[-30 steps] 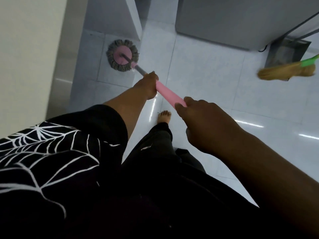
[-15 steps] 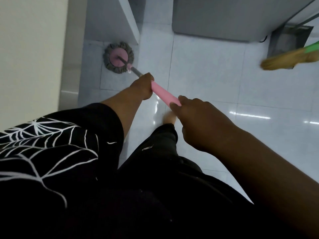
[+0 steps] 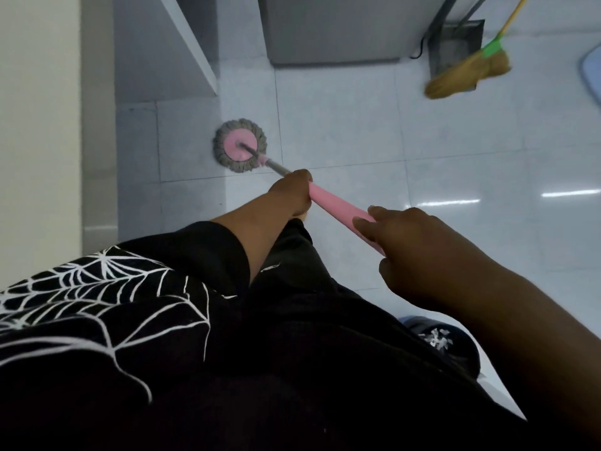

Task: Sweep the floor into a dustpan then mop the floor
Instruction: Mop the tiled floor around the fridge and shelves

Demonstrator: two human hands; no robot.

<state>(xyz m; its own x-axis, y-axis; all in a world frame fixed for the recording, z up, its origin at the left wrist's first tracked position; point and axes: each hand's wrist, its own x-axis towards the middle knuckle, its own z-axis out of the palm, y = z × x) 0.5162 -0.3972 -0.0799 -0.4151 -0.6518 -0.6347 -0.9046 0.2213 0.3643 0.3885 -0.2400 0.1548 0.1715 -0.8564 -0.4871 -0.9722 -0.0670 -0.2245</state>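
I hold a mop with a pink handle (image 3: pixel 338 204) in both hands. My left hand (image 3: pixel 292 193) grips it lower down, where the pink sleeve meets the grey metal shaft. My right hand (image 3: pixel 413 245) is closed around the upper end. The round mop head (image 3: pixel 240 145), pink disc with a grey fringe, lies flat on the white tiled floor (image 3: pixel 455 151) just in front of a white cabinet panel (image 3: pixel 192 47). A straw broom (image 3: pixel 468 76) with a green collar and a grey dustpan (image 3: pixel 455 43) stand at the upper right.
A grey appliance (image 3: pixel 331 27) stands at the back, with a black cable beside it. A cream wall (image 3: pixel 39 125) runs along the left. A pale blue mat edge (image 3: pixel 590 73) shows at the far right. My dark trousers and spider-web shirt fill the lower frame.
The mop head has been pulled back from under the cabinet edge toward me and slightly right. Both hands kept their grip on the handle.
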